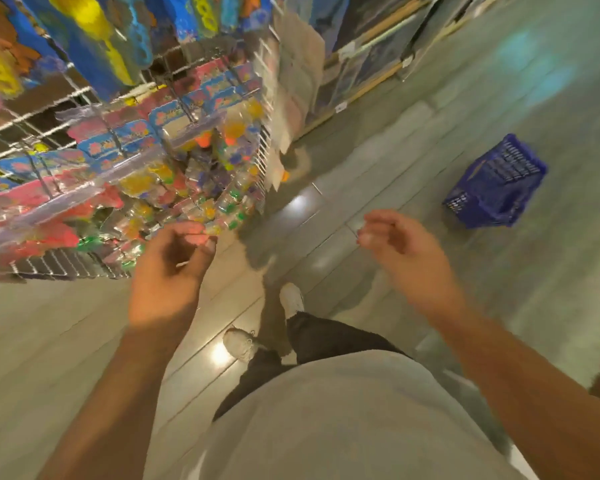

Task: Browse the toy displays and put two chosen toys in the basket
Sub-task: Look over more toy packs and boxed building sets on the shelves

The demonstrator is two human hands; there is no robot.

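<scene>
While the whole view is smeared with motion, I work from what I can make out, starting with the grey tiled floor [499, 98] that fills most of it. On my left stands the tall wire display rack [49, 133] hung with bright carded toy packs, and farther down the aisle a row of wooden-edged shelves [371, 53] runs away from me. The blue plastic slatted basket [496, 181] sits on the floor to my right, well apart from the rack and from both hands; I cannot see any toy inside it, though the blur hides much.

My left hand [174, 261] is up at the rack's lowest row, fingers curled in against the clear blister packs of small coloured toys [205, 206]; whether it pinches one already I cannot tell. My right hand [399, 247] hangs free over the floor, fingers loosely bent, holding nothing.

I judge the step to be picking a toy. To do it well I would steady my head first, settle on one pack, pinch its card near the hook and slide it straight off, lest neighbours drop.
</scene>
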